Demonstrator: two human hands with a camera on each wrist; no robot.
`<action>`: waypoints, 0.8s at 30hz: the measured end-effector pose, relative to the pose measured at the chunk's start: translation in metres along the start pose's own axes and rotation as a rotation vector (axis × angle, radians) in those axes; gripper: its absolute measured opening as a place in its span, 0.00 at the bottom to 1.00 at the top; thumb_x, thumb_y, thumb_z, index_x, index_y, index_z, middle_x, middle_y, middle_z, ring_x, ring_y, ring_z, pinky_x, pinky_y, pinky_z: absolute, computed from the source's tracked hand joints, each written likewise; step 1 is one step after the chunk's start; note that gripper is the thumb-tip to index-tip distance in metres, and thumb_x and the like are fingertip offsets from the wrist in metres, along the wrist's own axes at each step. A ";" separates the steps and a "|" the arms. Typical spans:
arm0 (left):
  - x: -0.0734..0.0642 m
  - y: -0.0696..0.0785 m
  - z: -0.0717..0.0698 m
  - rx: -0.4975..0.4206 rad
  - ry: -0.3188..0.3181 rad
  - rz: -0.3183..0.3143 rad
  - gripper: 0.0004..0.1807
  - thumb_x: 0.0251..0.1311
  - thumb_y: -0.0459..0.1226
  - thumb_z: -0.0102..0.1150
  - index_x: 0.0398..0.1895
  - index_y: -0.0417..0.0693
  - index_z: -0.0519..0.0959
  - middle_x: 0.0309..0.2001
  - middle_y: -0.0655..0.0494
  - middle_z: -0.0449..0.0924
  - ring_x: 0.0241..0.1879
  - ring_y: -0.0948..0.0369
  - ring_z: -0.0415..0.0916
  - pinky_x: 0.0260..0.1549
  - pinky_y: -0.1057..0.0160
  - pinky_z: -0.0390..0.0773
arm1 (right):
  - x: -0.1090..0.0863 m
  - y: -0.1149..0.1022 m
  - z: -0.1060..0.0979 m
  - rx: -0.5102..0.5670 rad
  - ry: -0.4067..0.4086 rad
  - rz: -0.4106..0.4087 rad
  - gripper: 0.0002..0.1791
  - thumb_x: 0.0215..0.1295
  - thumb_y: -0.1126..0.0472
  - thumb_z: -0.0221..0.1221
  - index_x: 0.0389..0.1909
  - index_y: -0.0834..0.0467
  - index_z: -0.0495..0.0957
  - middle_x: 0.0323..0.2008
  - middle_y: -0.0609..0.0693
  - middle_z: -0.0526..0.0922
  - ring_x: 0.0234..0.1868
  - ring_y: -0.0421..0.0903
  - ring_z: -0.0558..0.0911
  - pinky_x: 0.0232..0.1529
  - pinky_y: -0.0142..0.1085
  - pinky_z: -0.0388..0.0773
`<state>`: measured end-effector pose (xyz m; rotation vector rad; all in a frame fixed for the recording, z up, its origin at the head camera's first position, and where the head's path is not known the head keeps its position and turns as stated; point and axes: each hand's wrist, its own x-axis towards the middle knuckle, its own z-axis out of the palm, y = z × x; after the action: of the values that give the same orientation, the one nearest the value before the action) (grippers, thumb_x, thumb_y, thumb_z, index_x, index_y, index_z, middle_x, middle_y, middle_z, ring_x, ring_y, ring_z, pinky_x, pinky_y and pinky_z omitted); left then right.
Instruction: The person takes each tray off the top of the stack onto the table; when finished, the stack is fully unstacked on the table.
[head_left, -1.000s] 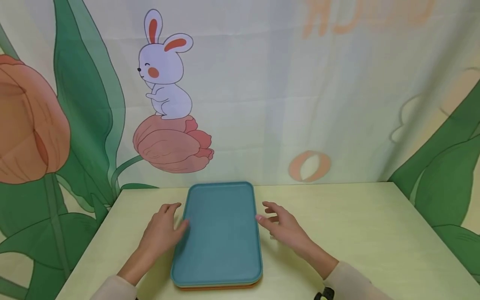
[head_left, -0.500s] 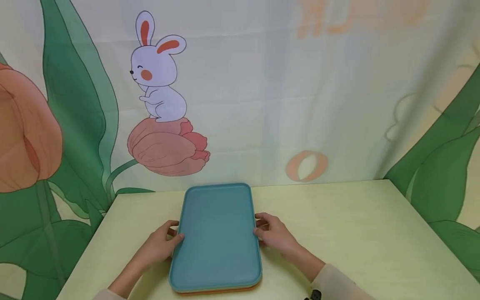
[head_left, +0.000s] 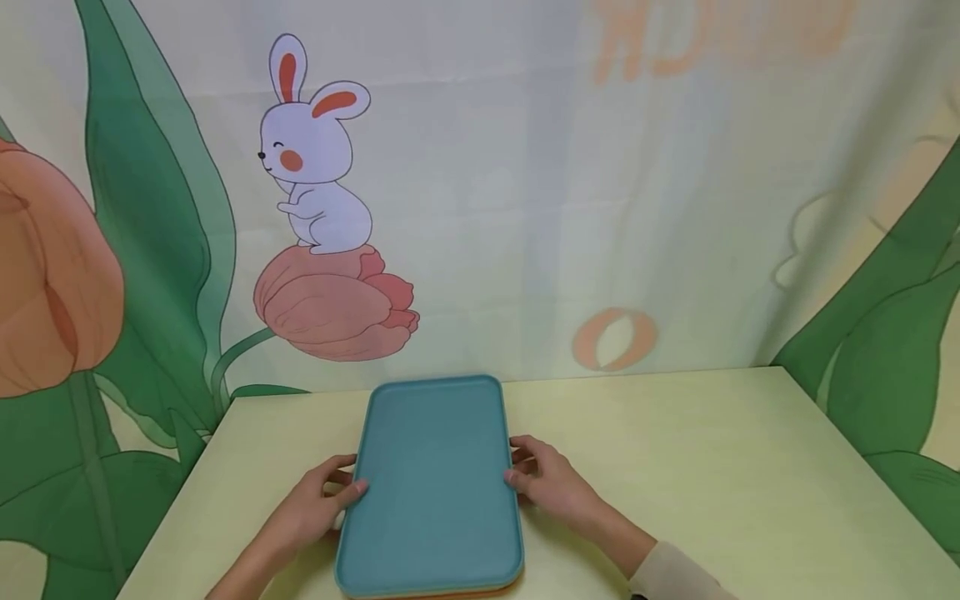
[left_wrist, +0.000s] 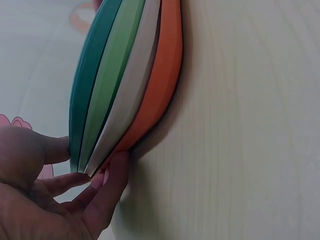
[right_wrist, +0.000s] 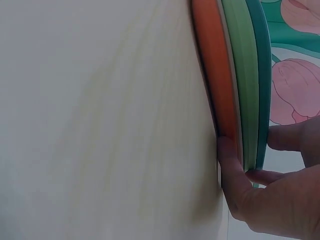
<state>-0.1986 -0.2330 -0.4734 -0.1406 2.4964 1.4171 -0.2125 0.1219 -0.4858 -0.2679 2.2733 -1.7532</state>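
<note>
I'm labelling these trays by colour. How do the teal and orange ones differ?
The teal tray is topmost; the orange tray is bottommost. The teal tray shows its broad face, the orange tray only its edge. Both are gripped by the left hand and the right hand.

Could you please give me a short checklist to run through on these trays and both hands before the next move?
1. Left hand gripping the left edge of the tray stack: ok.
2. Right hand gripping the right edge, roughly opposite: ok.
3. All four trays together, teal tray on top, then green tray, beige tray and orange tray: ok.
4. Each hand spanning from teal to orange: ok, per the wrist views.
5. Stack lifted off the table: cannot tell.
6. Grip firm enough: cannot tell.
</note>
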 end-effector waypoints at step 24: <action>-0.002 -0.001 0.004 0.090 0.107 0.070 0.19 0.71 0.37 0.68 0.59 0.41 0.75 0.53 0.43 0.81 0.45 0.51 0.82 0.25 0.54 0.87 | -0.002 -0.002 0.002 -0.065 0.031 -0.003 0.30 0.76 0.68 0.62 0.74 0.70 0.66 0.60 0.62 0.77 0.55 0.54 0.79 0.45 0.43 0.87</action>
<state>-0.1955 -0.2298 -0.4759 -0.1157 2.6716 1.3533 -0.2103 0.1198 -0.4846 -0.2585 2.3561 -1.6990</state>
